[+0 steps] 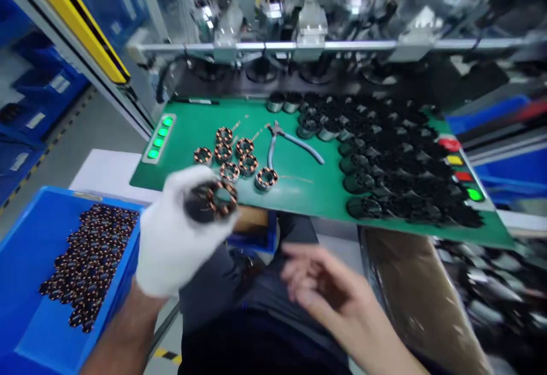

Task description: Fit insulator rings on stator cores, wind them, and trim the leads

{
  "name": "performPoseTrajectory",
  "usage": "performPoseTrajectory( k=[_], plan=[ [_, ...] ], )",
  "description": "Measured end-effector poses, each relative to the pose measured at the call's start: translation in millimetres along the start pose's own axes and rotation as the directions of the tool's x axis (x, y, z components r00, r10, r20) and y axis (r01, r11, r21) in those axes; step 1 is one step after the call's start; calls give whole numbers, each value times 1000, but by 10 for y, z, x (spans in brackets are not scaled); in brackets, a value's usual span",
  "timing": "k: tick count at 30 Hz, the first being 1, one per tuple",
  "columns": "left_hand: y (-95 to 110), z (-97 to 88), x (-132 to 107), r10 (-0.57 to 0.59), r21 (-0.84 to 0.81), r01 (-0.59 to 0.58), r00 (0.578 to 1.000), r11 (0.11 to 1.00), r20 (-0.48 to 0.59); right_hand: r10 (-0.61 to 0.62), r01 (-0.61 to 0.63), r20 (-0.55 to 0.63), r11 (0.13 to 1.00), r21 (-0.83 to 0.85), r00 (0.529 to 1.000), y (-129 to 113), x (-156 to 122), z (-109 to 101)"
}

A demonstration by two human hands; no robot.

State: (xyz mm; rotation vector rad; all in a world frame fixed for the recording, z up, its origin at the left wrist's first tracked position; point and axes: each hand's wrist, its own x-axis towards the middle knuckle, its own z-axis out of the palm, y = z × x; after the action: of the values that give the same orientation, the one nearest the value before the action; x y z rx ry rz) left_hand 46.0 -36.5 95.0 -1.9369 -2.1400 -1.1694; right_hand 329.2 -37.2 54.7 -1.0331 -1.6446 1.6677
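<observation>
My left hand [179, 238], in a white glove, is closed round a copper-wound stator ring [212, 199] held just in front of the green work mat [299, 175]. My bare right hand [325, 289] hovers lower, over my lap, fingers apart and blurred, holding nothing. Several wound stators [233, 155] lie in a cluster on the mat beyond my left hand. Blue-handled cutters [284, 141] lie beside them. Many black unwound stator cores [384, 158] cover the mat's right side.
A blue bin [25, 261] at lower left holds several wound stators [89, 261]. Green lit buttons [159, 137] sit at the mat's left edge, coloured buttons [461, 167] at its right. A winding machine [307, 27] stands behind. A brown bag [419, 301] hangs at right.
</observation>
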Motion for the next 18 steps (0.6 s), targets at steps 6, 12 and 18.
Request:
performPoseTrajectory(
  k=[6,12,18],
  plan=[
    [414,-77,-628,188,-112,-164,948,980,256,102,-157,164,913,375,981,-158,209,75],
    [190,-201,-637,369,-159,-333,828,929,422,185,-242,170,871,427,968,-158,188,-7],
    [48,73,-806,336,-115,-321,820,940,463,233,-281,158,826,488,960,-156,157,-134]
  ],
)
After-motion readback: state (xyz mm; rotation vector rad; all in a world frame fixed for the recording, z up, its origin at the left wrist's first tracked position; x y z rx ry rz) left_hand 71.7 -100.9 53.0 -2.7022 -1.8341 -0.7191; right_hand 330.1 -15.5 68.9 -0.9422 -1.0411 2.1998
